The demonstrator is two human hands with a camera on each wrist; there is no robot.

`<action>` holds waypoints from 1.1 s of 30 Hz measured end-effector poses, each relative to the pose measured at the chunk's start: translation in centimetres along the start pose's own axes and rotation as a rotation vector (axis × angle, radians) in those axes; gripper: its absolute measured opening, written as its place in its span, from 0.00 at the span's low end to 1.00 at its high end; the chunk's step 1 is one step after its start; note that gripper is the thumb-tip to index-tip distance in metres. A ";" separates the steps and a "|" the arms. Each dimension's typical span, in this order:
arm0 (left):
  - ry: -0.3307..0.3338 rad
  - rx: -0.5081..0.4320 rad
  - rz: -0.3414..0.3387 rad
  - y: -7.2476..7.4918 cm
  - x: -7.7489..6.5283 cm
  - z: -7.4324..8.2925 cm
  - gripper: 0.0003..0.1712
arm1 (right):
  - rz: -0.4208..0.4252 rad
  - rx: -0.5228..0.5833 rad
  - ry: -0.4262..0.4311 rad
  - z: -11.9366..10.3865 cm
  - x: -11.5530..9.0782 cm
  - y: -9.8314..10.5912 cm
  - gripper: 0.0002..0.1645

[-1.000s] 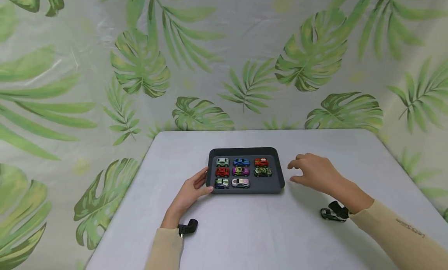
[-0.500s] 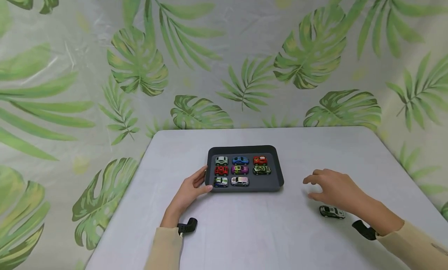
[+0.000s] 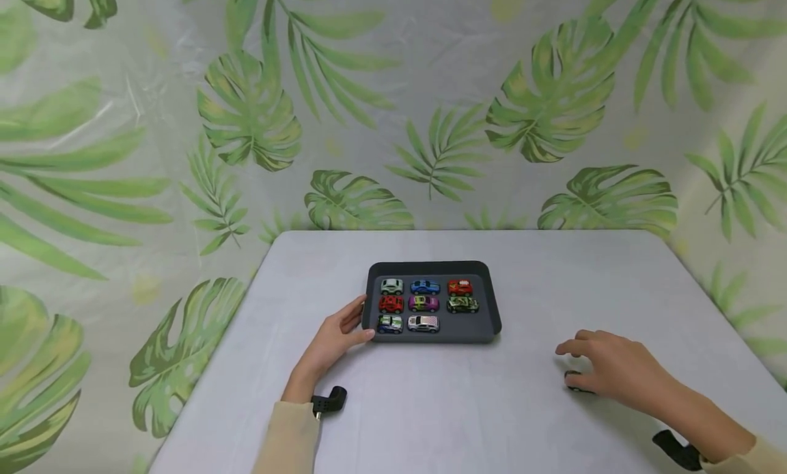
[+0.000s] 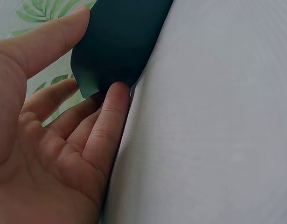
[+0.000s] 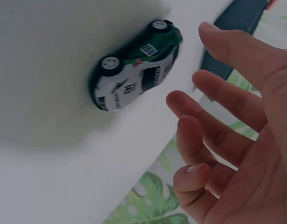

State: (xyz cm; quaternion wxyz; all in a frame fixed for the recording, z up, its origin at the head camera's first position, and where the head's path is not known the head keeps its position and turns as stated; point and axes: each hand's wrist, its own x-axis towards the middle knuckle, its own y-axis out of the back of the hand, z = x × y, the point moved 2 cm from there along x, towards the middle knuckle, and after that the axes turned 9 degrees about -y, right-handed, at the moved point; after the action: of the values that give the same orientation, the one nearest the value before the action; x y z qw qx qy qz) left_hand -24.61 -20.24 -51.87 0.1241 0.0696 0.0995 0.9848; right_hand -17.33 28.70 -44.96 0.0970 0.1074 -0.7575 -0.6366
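My left hand [image 3: 332, 339] holds the dark grey tray [image 3: 461, 332] at its near left corner, thumb on the front side and fingers along the left side. In the left wrist view the thumb and fingers lie about the tray's corner [image 4: 120, 42]. My right hand [image 3: 621, 368] hovers over a toy car on the table, thumb and fingers apart and loosely bent. The right wrist view shows this white and green toy car [image 5: 134, 70] on the white surface, apart from the fingertips. From the head, the hand hides most of it.
Several toy cars stand in rows in the tray, among them a purple car [image 3: 423, 303], a blue car [image 3: 425, 287] and a pale patterned car [image 3: 423, 323]. A leaf-print sheet [image 3: 430, 105] hangs behind the white table [image 3: 467, 412].
My right hand has moved away from the tray, rightward and toward me, and is now over the lone toy car. The left hand stays at the tray's corner.
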 end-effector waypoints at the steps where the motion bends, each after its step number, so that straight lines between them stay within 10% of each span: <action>1: -0.003 -0.001 -0.003 0.0 0.0 0.0 0.47 | -0.005 -0.003 -0.006 0.2 -0.1 -0.1 0.23; 33: 0.004 0.002 0.000 0.0 0.2 0.1 0.47 | -0.043 0.066 -0.018 1.8 -1.3 -1.8 0.21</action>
State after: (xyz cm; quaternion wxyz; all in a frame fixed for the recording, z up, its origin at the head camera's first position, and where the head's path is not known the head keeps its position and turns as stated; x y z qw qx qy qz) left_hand -24.80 -20.16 -51.77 0.1240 0.0676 0.1008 0.9848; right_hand -16.47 30.47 -47.08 0.0730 0.1211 -0.7765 -0.6140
